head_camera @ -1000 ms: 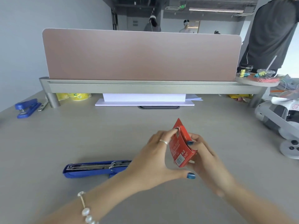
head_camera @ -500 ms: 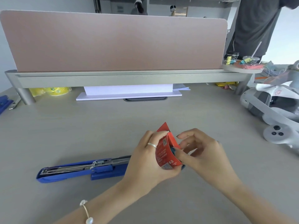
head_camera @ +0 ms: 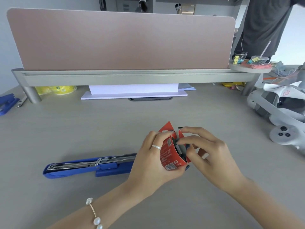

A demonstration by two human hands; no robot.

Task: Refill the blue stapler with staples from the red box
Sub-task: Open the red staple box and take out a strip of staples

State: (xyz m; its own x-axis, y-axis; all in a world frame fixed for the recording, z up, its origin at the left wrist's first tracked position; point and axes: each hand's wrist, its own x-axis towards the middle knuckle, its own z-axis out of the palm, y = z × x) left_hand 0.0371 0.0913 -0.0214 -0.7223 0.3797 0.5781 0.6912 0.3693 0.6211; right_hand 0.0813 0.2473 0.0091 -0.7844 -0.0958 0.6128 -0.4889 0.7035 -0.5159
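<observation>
The blue stapler (head_camera: pixel 85 166) lies flat on the desk, swung open, with its metal staple channel facing up; its right end is hidden behind my left hand. My left hand (head_camera: pixel 151 161) grips the red box (head_camera: pixel 170 154) above the desk, just right of the stapler. The box's top flaps stand open and grey staples (head_camera: pixel 179 148) show inside. My right hand (head_camera: pixel 208 156) reaches into the box mouth, thumb and forefinger pinched on the staples.
A pink divider (head_camera: pixel 120 42) on a grey rail (head_camera: pixel 132 77) crosses the back of the desk, with white paper stacks (head_camera: pixel 133 92) under it. A second blue stapler (head_camera: pixel 7 103) sits far left. A white headset and controller (head_camera: pixel 280 119) lie at right. A person (head_camera: pixel 264 25) stands behind.
The box's top has come open wider and my right hand's fingers have gone into it onto the staples. My view has shifted, so the stapler appears further right.
</observation>
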